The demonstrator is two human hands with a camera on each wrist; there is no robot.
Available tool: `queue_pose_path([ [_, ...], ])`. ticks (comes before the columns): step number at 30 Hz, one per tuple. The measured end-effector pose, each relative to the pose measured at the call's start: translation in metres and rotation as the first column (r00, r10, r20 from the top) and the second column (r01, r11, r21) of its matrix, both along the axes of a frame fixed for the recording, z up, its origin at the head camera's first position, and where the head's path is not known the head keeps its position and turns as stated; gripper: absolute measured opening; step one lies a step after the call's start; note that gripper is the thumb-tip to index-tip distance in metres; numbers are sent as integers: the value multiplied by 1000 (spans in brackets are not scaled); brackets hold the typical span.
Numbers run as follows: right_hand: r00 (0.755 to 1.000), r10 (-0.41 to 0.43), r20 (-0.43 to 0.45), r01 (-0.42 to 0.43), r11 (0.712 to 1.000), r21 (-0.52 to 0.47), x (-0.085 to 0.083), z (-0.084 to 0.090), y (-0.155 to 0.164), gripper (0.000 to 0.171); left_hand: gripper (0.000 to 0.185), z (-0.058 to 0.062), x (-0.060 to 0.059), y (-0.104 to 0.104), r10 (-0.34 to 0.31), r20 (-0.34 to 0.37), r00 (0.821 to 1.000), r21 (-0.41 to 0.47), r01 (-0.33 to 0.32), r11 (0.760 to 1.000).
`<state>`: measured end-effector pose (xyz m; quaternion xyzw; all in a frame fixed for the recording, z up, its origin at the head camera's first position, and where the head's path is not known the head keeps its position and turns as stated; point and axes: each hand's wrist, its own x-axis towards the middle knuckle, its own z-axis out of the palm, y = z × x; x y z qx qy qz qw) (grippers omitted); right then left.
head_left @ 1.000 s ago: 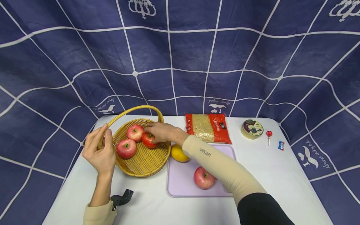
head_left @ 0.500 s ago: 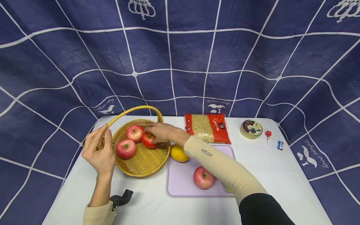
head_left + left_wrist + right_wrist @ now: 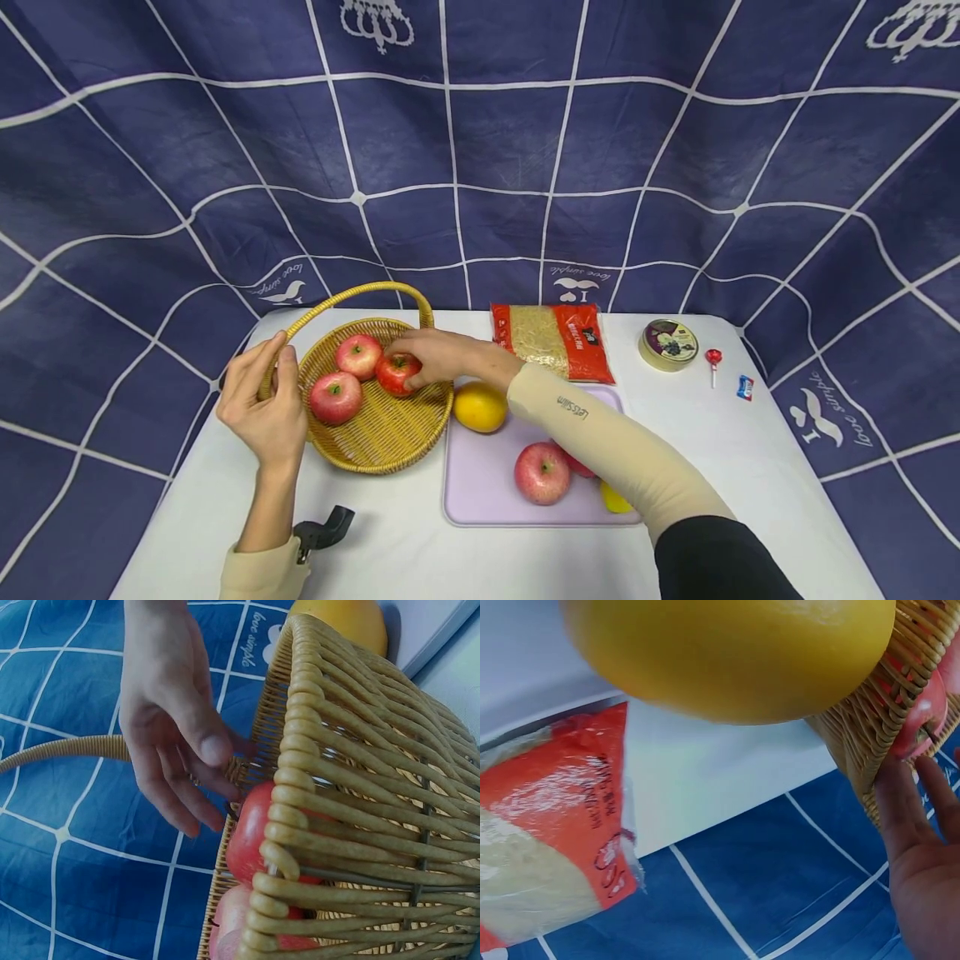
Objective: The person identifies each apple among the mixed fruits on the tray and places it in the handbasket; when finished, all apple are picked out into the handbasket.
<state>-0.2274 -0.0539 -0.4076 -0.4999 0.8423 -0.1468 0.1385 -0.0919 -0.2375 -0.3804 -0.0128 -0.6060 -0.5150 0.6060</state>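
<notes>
My left hand [image 3: 264, 400] grips the raised handle [image 3: 352, 292] of a yellow wicker basket [image 3: 375, 454] at its left side. Inside the basket are three red apples, grouped toward the back left. Over the rightmost apple [image 3: 396, 375] is my right hand [image 3: 442, 354], reaching across the rim. In the left wrist view, the fingers of the right hand [image 3: 172, 742] hang loosely beside the apple's stem, not wrapped around the apple [image 3: 251, 832]. The right wrist view shows the right hand [image 3: 930, 877] with its fingers extended at the basket's rim.
A lilac tray [image 3: 480, 508] right of the basket bears a yellow fruit [image 3: 481, 407], an apple [image 3: 542, 473], another partly hidden apple and a smaller yellow item [image 3: 615, 498]. Behind lies a red bag [image 3: 592, 346]. Further right are a round tin [image 3: 668, 345], a lollipop [image 3: 713, 358] and a blue packet [image 3: 745, 387].
My right hand has drawn slightly right, off the rightmost apple, and the forearm has shifted right, showing more of the tray. The left hand keeps its grip on the handle.
</notes>
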Motion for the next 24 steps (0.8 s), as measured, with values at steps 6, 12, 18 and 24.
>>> queue_pose_path([
  [6, 998, 24, 62, -20, 998, -51, 4, 3, 18, 58, 13, 0, 0, 1, 11, 5, 1000, -1, -11, 1000],
  [12, 998, 44, 46, -41, 997, -59, 9, 10, 38, 58, 13, 1, 1, 1, 17, 8, 1000, 1, -17, 1000],
  [18, 996, 51, 74, -47, 997, -58, 18, 14, 58, 58, 13, 0, 0, 0, 6, 4, 1000, 11, -6, 1000],
  [24, 994, 62, 86, -56, 996, -72, 25, 16, 81, 57, 13, -2, -1, 1, -3, -3, 1000, 11, 3, 1000],
])
